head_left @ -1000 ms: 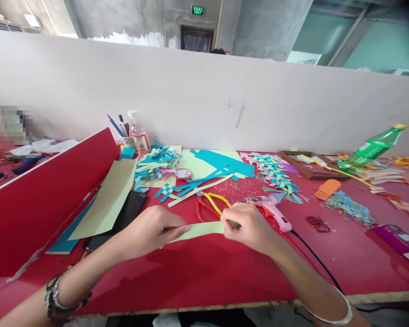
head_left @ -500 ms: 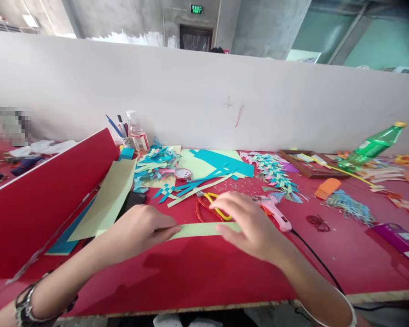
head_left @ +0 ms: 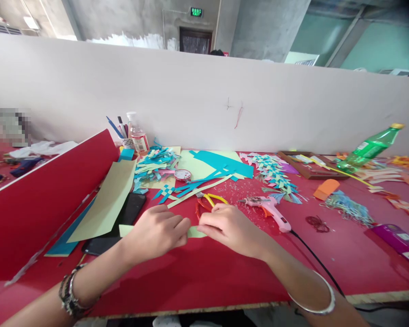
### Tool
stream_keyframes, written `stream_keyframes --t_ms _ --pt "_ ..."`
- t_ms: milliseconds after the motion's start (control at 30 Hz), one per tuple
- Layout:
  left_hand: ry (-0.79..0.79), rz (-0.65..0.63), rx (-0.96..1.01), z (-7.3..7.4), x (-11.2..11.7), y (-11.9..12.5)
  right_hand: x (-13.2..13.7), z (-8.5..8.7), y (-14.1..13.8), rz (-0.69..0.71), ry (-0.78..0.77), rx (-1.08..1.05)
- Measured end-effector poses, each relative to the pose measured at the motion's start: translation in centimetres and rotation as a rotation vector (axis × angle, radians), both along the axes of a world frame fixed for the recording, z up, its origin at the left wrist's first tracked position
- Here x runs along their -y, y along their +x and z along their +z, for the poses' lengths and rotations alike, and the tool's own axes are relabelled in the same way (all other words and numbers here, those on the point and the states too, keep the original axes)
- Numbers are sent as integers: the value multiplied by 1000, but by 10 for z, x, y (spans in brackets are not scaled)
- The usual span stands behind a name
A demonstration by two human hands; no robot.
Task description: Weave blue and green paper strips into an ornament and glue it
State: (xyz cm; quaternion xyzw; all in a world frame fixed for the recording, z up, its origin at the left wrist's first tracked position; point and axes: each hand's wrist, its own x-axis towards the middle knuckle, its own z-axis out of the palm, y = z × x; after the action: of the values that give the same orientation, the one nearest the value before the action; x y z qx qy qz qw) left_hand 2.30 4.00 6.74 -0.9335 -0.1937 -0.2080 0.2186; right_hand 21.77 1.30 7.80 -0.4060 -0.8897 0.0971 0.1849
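Observation:
A pale green paper strip runs level above the red table, between my two hands. My left hand is closed on the strip, with one end of the paper sticking out to its left. Close beside it, my right hand pinches the strip near its other side; the fingers hide where the paper ends. Just behind my right hand lie pliers with yellow and red handles. A pink glue gun rests to the right of them, its black cord running toward the table's front edge.
Woven blue and green paper pieces and cut blue paper lie toward the white partition. On the left are a black phone, pale green sheets and a red upright panel. A green bottle leans at the right.
My left hand has moved right along the strip, so its left end now shows. My right hand has shifted slightly left and its fingers have closed on the paper.

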Motion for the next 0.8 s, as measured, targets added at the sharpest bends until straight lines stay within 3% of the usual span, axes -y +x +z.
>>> stream_keyframes --t_ms 100,267,367,433,500,600,700,800 --pt "36 15 -21 -2 -5 -14 1 2 16 -20 -68 -41" --pt "47 100 -139 -4 -25 -56 4 5 55 -191 -87 -100" --pt "39 256 -195 -3 -33 -79 9 6 72 -286 -46 -109" --pt "56 367 -114 1 -31 -82 11 6 72 -292 -14 -93" --pt "57 354 36 5 -24 -72 11 6 64 -221 13 -59" --pt "16 142 190 12 -10 -41 8 7 46 -64 49 -29" --pt "-85 63 100 13 0 -10 4 7 32 33 92 -39" --pt "-174 39 50 8 3 6 3 5 24 14 208 -27"
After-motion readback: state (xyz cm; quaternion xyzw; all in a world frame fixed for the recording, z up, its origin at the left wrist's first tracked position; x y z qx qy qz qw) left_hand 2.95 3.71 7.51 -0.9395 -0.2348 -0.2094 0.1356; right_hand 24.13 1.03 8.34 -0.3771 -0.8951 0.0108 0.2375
